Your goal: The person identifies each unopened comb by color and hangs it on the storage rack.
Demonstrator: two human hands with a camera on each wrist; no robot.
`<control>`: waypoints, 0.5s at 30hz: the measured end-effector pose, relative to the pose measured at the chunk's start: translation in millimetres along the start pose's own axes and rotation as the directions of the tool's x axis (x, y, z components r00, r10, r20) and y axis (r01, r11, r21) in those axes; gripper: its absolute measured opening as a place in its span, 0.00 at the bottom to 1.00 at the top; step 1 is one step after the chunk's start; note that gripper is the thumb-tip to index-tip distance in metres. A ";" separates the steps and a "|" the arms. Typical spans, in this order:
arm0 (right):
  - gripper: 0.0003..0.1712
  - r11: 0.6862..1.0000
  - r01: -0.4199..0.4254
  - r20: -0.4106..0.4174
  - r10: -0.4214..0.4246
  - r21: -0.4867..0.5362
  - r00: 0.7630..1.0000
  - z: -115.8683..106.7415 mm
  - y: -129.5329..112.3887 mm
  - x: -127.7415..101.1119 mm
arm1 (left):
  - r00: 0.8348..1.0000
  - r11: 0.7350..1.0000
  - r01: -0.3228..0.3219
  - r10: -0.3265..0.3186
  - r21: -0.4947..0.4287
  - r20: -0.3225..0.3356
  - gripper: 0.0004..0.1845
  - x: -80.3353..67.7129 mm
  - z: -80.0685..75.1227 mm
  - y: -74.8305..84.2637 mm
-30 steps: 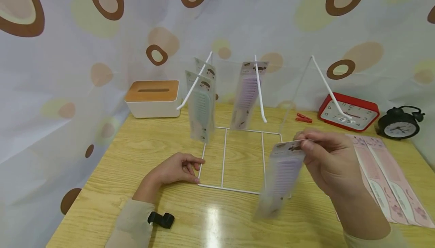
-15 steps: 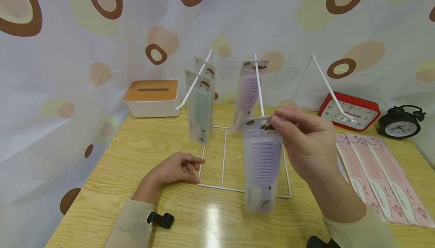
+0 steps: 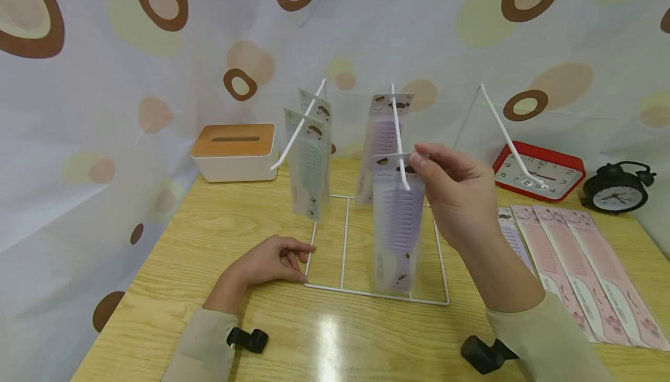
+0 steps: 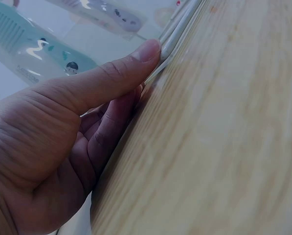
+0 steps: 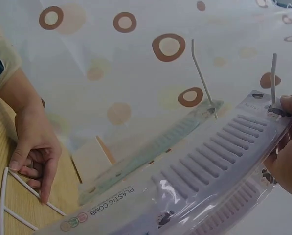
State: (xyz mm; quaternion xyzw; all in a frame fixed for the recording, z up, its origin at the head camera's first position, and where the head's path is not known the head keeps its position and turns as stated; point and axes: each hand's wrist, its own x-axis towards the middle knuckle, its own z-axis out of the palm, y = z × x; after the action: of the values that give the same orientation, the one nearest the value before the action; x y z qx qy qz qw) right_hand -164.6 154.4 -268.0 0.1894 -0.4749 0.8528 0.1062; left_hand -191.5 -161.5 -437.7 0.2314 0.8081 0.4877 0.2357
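1. Currently, the right hand (image 3: pixel 460 199) is pinching the upper right corner of a pale purple plastic comb in a clear printed packet (image 3: pixel 399 225) between thumb and fingers.
2. That packet is hanging upright near the front end of the middle white hook (image 3: pixel 398 132), whose tip is showing in front of the printed top, seemingly through its hole.
3. Meanwhile, the left hand (image 3: pixel 272 261) is resting low at the desk (image 3: pixel 209 236), its thumb and curled fingers gripping the near left corner of a white wire rack (image 3: pixel 361 293).
4. Farther back on the same hook, a second packeted purple comb (image 3: pixel 382 132) is hanging, partly hidden behind the first.
5. Two mint-green combs in clear packets (image 3: pixel 307 167) are hanging one behind the other on the left white hook (image 3: pixel 286 146).
6. From the head view, the right white hook (image 3: pixel 503 131) is overlapping a red rectangular clock (image 3: pixel 560 170).
7. Beside that, a round black alarm clock (image 3: pixel 617 197) is standing.
8. Nearer, three long pink comb packets (image 3: pixel 583 277) are lying side by side, a purple packet (image 3: pixel 515 242) partly showing by the right forearm.
9. At the back left, a white box with a slotted wood-coloured lid (image 3: pixel 235 164) is sitting.
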 end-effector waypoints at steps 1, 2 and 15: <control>0.11 1.000 -0.004 -0.025 0.004 -0.008 1.000 -0.1 1.8 4.3 | 1.000 1.000 -0.002 0.002 0.001 0.001 0.32 0.3 0.3 0.1; 0.11 1.000 -0.007 -0.043 0.007 -0.011 0.999 -0.6 3.6 8.9 | 1.000 1.000 -0.004 0.004 0.001 0.002 0.32 0.6 0.5 0.1; 0.09 0.997 -0.016 -0.091 0.010 -0.073 0.996 -13.7 19.0 58.5 | 1.000 1.000 0.004 -0.004 0.003 0.002 0.32 0.8 0.7 0.6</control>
State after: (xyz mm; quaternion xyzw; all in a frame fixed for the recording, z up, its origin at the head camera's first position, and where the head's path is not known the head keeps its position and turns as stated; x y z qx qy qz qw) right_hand -227.5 156.1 -264.4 0.1433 -0.5020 0.8431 0.1291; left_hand -191.6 -160.3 -437.6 0.2306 0.8090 0.4859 0.2373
